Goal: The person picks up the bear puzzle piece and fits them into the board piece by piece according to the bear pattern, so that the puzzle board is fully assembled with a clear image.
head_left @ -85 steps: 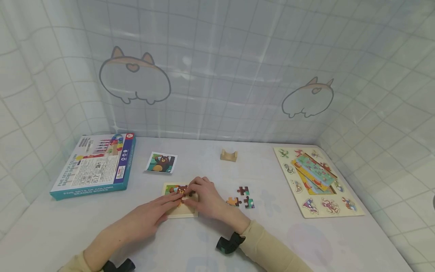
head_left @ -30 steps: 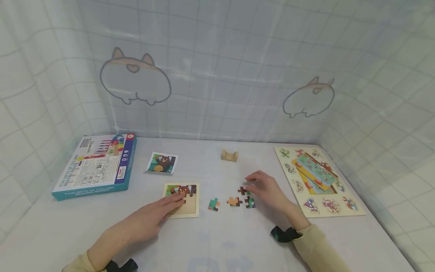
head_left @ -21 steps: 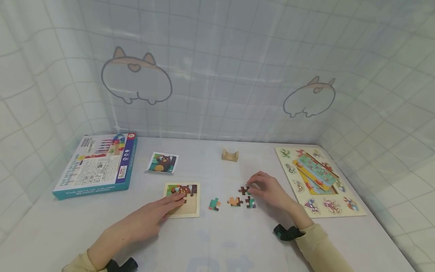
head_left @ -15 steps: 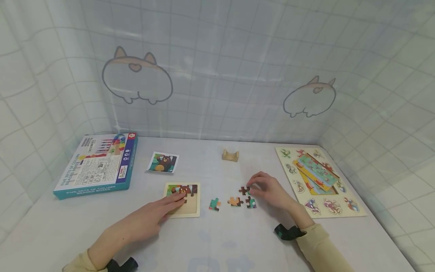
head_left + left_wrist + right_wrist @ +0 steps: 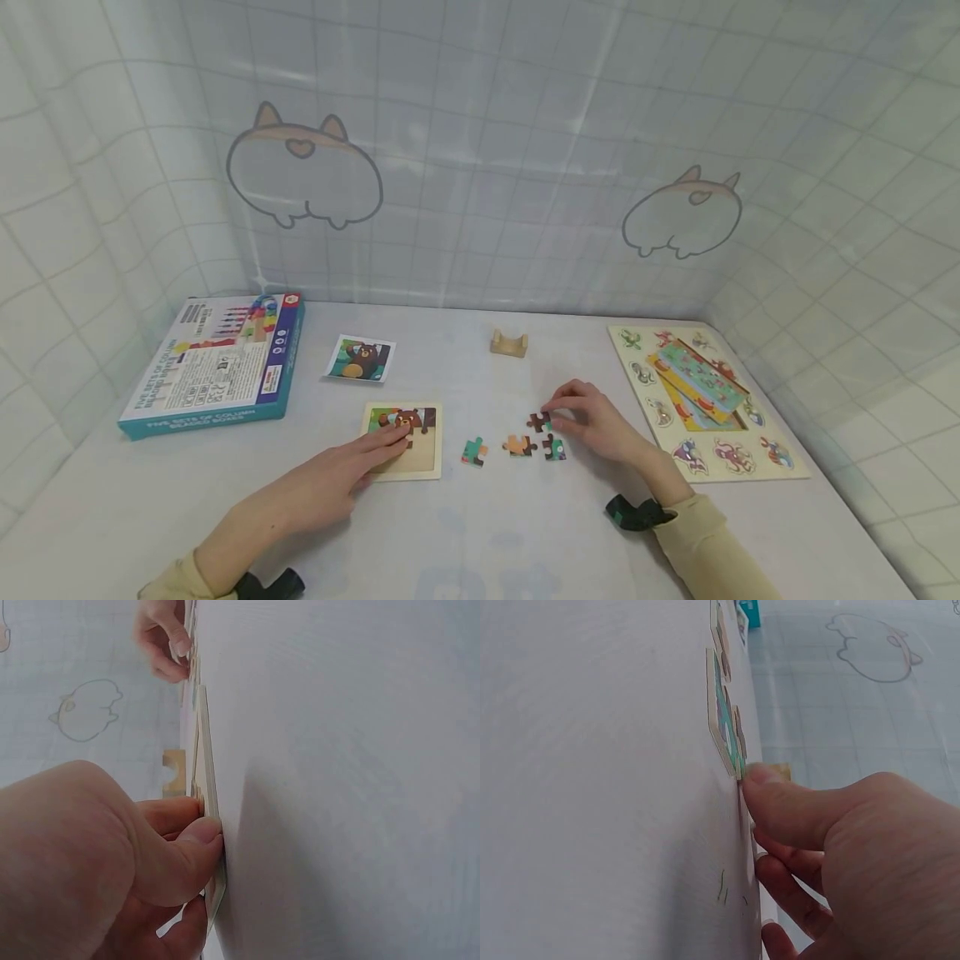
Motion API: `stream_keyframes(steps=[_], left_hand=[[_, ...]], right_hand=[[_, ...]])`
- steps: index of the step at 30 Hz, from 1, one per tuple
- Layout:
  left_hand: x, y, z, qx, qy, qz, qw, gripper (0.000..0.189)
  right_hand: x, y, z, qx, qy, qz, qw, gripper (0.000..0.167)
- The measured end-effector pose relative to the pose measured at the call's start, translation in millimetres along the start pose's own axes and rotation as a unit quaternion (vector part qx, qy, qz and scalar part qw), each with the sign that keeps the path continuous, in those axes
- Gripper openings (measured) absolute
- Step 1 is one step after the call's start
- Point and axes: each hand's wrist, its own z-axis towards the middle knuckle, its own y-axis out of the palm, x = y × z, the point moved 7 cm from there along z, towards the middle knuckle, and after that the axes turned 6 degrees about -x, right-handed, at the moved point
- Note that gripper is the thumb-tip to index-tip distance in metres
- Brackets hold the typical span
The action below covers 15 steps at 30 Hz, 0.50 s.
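Right hand (image 5: 596, 423) pinches a knobbed, dark-brown jigsaw piece (image 5: 537, 422) at its green-tinged edge.

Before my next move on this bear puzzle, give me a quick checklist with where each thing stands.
1. Tray steadied: ok, left hand has its thumb at the edge and fingers on top.
2. Room in the tray: ok, lower right is bare.
3. Bear card visible: ok, face up beyond the tray.
4. Right hand at the top loose piece: ok, at its right edge.
5. Piece firmly pinched: cannot tell.
6. All pieces fitted: not ok, four lie outside the tray.
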Motion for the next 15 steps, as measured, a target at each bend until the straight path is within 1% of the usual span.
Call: stream_keyframes(steps=[8, 15], left_hand=[[0.6, 0.0, 0.0, 0.002, 0.002, 0.004, 1.0000, 0.061], [0.5, 0.3, -0.2, 0.003, 0.001, 0.007, 1.0000, 0.061]], right_hand=[[-1.6, -0.5, -0.7, 0.002, 0.001, -0.005, 1.0000, 0.020], [1.0, 0.9, -0.1, 0.005, 0.011, -0.004, 0.9999, 0.020]])
